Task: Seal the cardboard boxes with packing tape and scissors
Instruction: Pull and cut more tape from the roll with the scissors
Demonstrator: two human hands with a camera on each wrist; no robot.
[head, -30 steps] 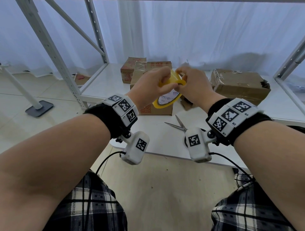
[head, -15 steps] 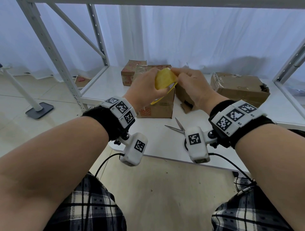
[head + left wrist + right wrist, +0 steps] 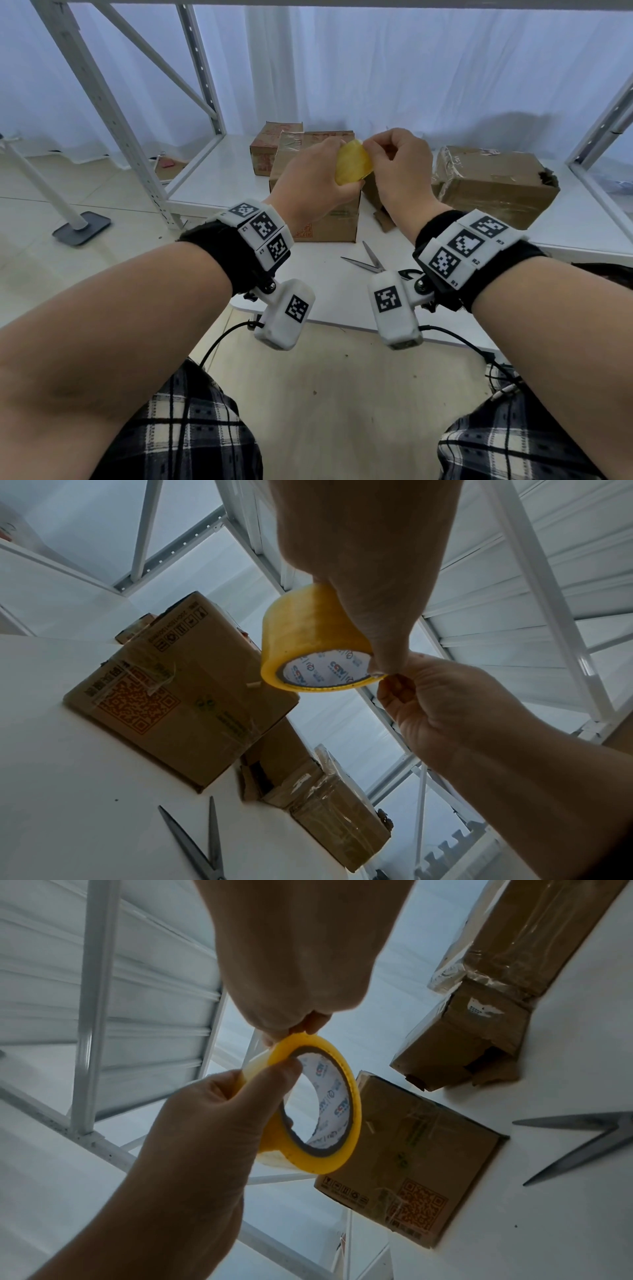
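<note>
A yellow packing tape roll [image 3: 352,166] is held up in the air over the shelf. My left hand [image 3: 317,181] grips it, thumb inside the core, as the right wrist view shows [image 3: 355,1118]. My right hand [image 3: 394,161] pinches the roll's outer band at its top edge; I cannot tell whether a loose end is lifted. Below stands a cardboard box with a printed code [image 3: 329,229], and a crumpled taped box [image 3: 493,185] lies to its right. The scissors [image 3: 368,260] lie blades apart on the shelf board, near my right wrist.
A smaller box [image 3: 270,147] stands behind the middle one. The white shelf board [image 3: 222,178] is framed by metal uprights left [image 3: 102,113] and right [image 3: 603,126]. A torn cardboard flap [image 3: 383,219] lies between the boxes. A stand's base [image 3: 82,228] sits on the floor at left.
The roll has turned: its printed core face showed a second ago, now its outer band faces me. Both hands rose slightly and stayed on the roll.
</note>
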